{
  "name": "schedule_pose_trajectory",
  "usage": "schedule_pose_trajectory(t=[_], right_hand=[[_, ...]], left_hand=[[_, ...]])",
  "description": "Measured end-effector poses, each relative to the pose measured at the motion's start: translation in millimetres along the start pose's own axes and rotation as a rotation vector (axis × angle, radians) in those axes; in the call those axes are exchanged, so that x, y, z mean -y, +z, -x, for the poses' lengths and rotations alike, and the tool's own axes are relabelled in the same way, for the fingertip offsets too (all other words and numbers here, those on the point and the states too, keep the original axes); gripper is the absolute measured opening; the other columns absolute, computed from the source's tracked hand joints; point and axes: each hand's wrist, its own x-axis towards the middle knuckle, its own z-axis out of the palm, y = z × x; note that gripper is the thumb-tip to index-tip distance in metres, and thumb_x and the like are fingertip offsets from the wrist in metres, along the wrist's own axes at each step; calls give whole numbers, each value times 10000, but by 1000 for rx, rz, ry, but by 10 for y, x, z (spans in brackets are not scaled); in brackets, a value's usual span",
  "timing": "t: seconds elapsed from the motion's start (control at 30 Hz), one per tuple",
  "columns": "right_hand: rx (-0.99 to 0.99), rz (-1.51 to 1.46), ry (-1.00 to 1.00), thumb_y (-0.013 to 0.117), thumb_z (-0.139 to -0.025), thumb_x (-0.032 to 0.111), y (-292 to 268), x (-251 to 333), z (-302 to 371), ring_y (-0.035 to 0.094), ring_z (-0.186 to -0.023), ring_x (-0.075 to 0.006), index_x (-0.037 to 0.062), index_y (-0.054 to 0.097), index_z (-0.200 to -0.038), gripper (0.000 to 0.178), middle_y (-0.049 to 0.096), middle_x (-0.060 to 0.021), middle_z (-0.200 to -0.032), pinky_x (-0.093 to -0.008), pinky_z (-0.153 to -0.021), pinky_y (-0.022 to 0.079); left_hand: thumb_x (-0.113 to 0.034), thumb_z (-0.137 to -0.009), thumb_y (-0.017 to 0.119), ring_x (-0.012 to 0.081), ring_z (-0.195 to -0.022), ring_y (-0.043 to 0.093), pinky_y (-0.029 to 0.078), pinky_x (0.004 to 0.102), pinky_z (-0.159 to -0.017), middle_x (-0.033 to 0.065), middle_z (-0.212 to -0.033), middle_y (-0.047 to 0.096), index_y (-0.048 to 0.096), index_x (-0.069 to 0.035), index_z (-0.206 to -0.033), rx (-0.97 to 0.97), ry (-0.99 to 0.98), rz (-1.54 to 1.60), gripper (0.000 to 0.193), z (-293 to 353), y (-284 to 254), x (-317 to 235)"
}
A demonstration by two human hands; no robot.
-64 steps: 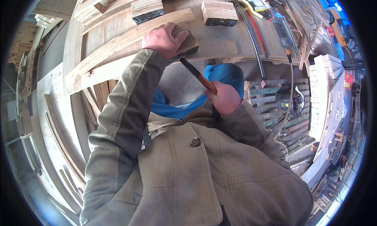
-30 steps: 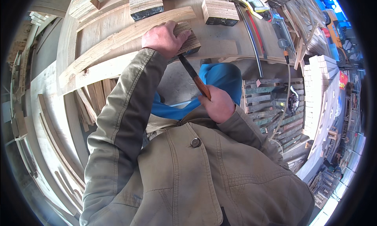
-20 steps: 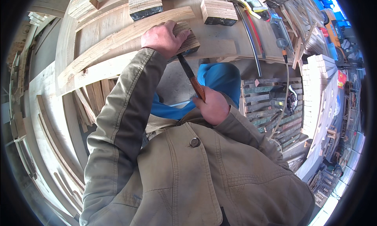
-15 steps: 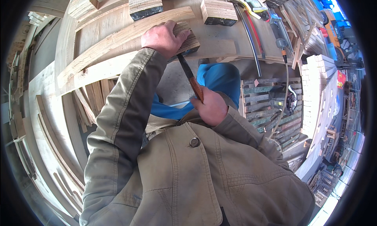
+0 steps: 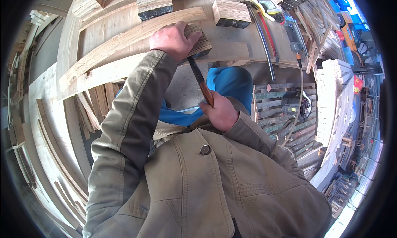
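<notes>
My left hand (image 5: 171,41) grips a layered wooden block (image 5: 198,38) at the near edge of the workbench. The thumb lies on the block's top, and the other fingers bend over its far left side. A long pale board (image 5: 120,41) runs beside and partly behind that hand. Lower down, my right hand (image 5: 223,114) is closed round the orange-brown grip of a hammer (image 5: 197,74). Its dark shaft slants up and left to the block's near underside. The hammer's head is hard to make out there against the block's dark face.
Two more layered blocks with black sides, one at the left (image 5: 154,4) and one at the right (image 5: 231,13), stand farther back on the bench (image 5: 227,50). Right of them lie a metal bar (image 5: 263,43), a red rod (image 5: 269,35) and a tape measure (image 5: 269,5). A hose (image 5: 298,93) hangs over slats.
Both hands keep almost the same place, on the block and on the hammer's grip. The view has shifted very slightly.
</notes>
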Motion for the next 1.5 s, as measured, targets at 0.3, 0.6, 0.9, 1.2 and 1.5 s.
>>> schedule_pose_trajectory(t=[0.3,0.6,0.9,1.2,1.5], right_hand=[[-36,-142,25,705,-923,239,21,-81,-32,685,-906,-425,-37,619,-1114,346,686,-252,-926,-469,-811,524],[-70,-116,-10,729,-915,221,-29,-195,-65,690,-894,-399,-26,641,-1114,329,697,-225,-929,-452,-819,535],[-31,66,-91,713,-891,137,-424,-399,-168,670,-840,-305,3,640,-1093,253,673,-168,-906,-410,-796,522],[-24,35,-65,668,-910,111,-358,-426,-162,664,-838,-342,4,619,-1085,211,659,-185,-891,-420,-799,517],[-35,-35,-13,631,-942,99,-136,-340,-70,613,-788,-223,24,602,-1114,190,621,-120,-860,-377,-772,500]], left_hand=[[-653,-956,654,405,-930,753,582,519,-822,188,-949,781,755,-103,-1108,-45,38,6,580,-12,53,46],[-643,-962,647,396,-990,753,585,501,-868,199,-1004,783,742,-93,-1142,-5,-8,48,587,4,-13,20],[-675,-977,601,386,-1021,755,582,495,-896,205,-1031,786,717,-49,-1165,157,-26,-4,664,-76,-75,98],[-747,-967,572,444,-905,753,588,521,-831,258,-926,763,697,-9,-1050,116,-17,-26,753,-15,21,50],[-778,-943,588,433,-868,765,602,513,-797,246,-871,764,682,-3,-1070,49,-4,-50,791,27,24,25]])
